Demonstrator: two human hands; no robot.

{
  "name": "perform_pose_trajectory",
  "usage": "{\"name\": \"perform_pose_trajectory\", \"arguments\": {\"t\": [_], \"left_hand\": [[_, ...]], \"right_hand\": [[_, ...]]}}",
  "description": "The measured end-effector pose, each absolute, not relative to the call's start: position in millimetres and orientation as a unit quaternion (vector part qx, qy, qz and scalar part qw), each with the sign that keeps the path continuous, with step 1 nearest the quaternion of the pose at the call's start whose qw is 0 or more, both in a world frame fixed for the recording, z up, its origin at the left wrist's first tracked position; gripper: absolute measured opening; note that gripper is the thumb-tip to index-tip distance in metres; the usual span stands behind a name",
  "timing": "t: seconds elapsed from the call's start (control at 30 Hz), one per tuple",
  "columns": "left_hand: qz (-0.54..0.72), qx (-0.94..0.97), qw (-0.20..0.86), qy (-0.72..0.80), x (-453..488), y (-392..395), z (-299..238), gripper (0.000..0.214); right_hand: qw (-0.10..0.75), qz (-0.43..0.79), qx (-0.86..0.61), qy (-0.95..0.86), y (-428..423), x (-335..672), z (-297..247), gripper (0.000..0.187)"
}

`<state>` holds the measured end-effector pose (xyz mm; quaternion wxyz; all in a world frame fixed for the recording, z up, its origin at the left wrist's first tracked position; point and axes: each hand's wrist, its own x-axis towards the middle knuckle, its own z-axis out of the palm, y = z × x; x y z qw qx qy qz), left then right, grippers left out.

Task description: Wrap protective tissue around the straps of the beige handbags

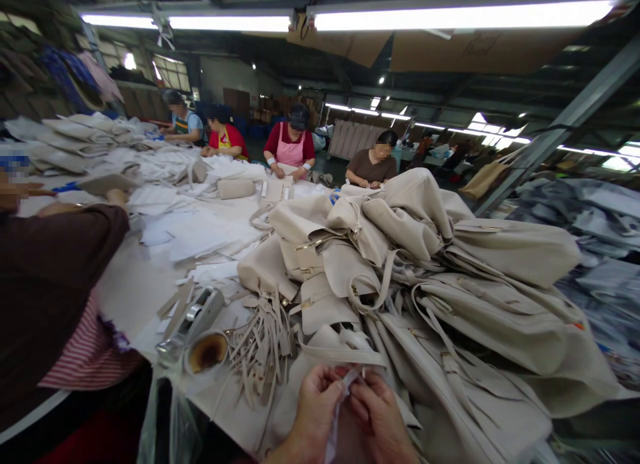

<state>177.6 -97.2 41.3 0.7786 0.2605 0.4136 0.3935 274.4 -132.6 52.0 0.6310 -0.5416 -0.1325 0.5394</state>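
While left hand (313, 411), right hand (381, 417) pinch strip (335, 421), long axis points away.

Head-worn view, facing forward and slightly down, close above table (133, 284), edges seemingly stretched

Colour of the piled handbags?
Pale beige handbags; the head view shows it clearly.

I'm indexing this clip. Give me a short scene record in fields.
place: workshop table
left hand: pinches a pale strip
right hand: pinches the same strip
ahead: heap of beige bags
left of hands: loose straps, stained cup
others: brown sleeve at left; four people across the table
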Motion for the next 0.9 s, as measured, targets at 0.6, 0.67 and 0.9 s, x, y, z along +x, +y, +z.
{"name": "perform_pose_trajectory", "arguments": {"t": [0.6, 0.67, 0.9], "left_hand": [[0.228, 0.164, 0.892, 0.355, 170.9, -97.9, 34.4, 0.014], [0.209, 0.159, 0.897, 0.356, 170.2, -98.0, 33.4, 0.015], [0.255, 0.156, 0.872, 0.387, 164.9, -97.6, 41.6, 0.025]], "right_hand": [[0.645, 0.597, -0.469, -0.087, -139.3, 279.6, 54.0, 0.049], [0.641, 0.592, -0.481, -0.091, -139.5, 277.6, 56.9, 0.048], [0.605, 0.550, -0.558, -0.143, -142.1, 279.3, 62.4, 0.057]]}}
